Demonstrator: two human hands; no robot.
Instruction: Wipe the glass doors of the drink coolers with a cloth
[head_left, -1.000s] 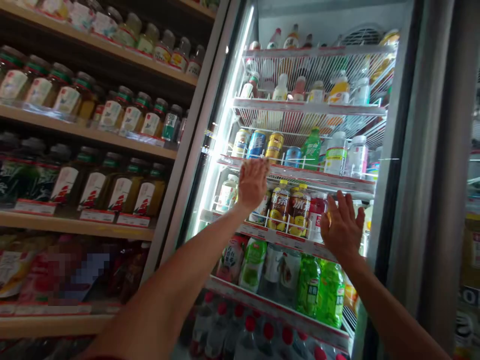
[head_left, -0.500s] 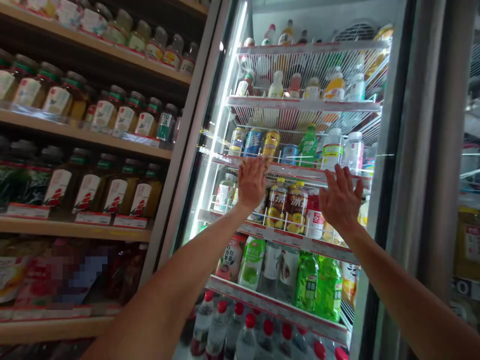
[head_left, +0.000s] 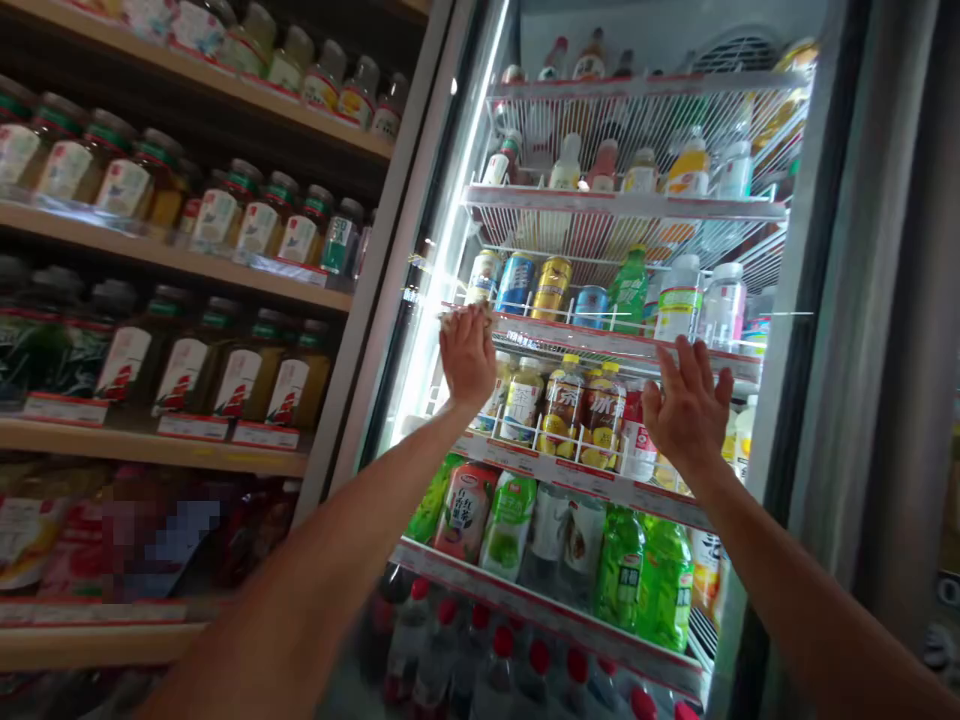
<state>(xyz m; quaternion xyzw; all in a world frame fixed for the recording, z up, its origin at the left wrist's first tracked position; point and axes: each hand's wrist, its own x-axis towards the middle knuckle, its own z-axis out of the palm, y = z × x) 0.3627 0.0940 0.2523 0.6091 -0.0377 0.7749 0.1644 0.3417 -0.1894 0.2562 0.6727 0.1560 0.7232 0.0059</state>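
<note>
A lit drinks cooler with a glass door (head_left: 795, 310) stands in front of me, its shelves full of bottles and cans. My left hand (head_left: 468, 362) is raised at the door's left side, its fingers together over a crumpled, pale brown cloth (head_left: 454, 318). Only the cloth's upper edge shows past the fingertips. On the right, my right hand (head_left: 688, 408) is up with fingers spread and nothing in it. It is at or very near the glass; actual contact cannot be made out. Behind the hands are a gold can (head_left: 552, 288) and iced tea bottles (head_left: 562, 405).
Wooden shelves (head_left: 172, 265) with rows of bottled drinks stand to the left of the cooler. Green bottles (head_left: 664, 580) fill part of a lower cooler shelf. Below them are red-capped bottles (head_left: 495, 670). A metal frame (head_left: 885, 300) runs up the right side.
My left hand has slid left across the glass with the cloth, uncovering a tea bottle behind it. My right hand rose between the first two frames and stays open. The view has shifted slightly.
</note>
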